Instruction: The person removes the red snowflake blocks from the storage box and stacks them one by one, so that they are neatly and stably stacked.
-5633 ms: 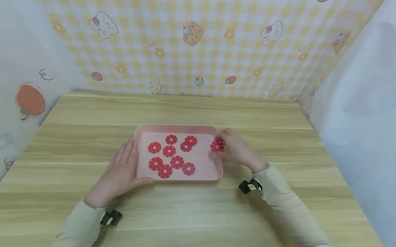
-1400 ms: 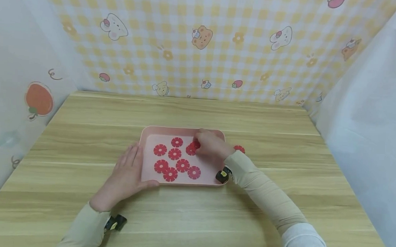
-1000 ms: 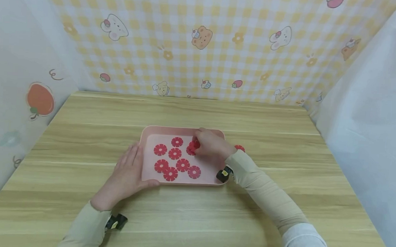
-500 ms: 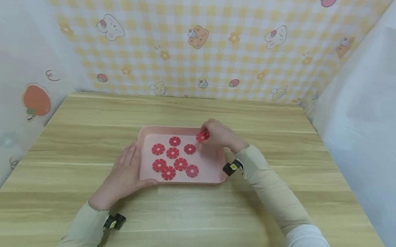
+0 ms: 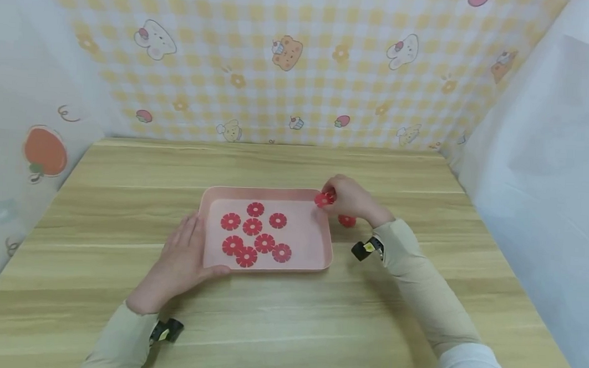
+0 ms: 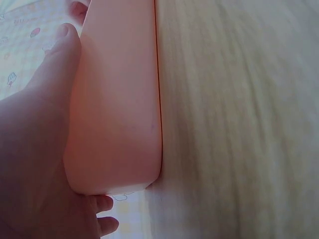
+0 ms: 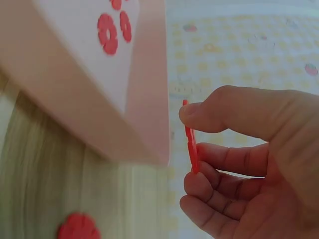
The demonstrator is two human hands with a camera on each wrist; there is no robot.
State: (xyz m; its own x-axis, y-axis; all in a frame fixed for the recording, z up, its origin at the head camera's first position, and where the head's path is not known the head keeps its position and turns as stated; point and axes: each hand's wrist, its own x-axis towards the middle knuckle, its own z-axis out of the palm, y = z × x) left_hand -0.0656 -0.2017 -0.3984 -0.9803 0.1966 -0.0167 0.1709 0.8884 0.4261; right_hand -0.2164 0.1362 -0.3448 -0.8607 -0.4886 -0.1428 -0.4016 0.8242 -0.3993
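Note:
A shallow pink tray (image 5: pixel 311 251) holds several red notched snowflake building discs (image 5: pixel 252 226). My left hand (image 5: pixel 180 258) lies along the tray's left side with straight fingers, its thumb over the front corner; in the left wrist view that thumb (image 6: pixel 60 55) reaches along the pink wall. At the back right corner, my right hand (image 5: pixel 351 201) pinches one red disc (image 7: pixel 192 137) between thumb and fingertips, above the rim. Another red disc (image 5: pixel 346 221) lies on the table just outside the tray, partly hidden under the right hand.
The wood-grain table (image 5: pixel 277 327) runs back to a yellow checked cloth (image 5: pixel 260 65) with cartoon prints. White sheets hang at the left and the right (image 5: pixel 542 136). A small black camera sits at each wrist.
Since 5.6 seconds ago, one disc has come to lie on the table right of the tray. Within the last second, my right hand lifted another disc and moved rightward. The left hand stayed put.

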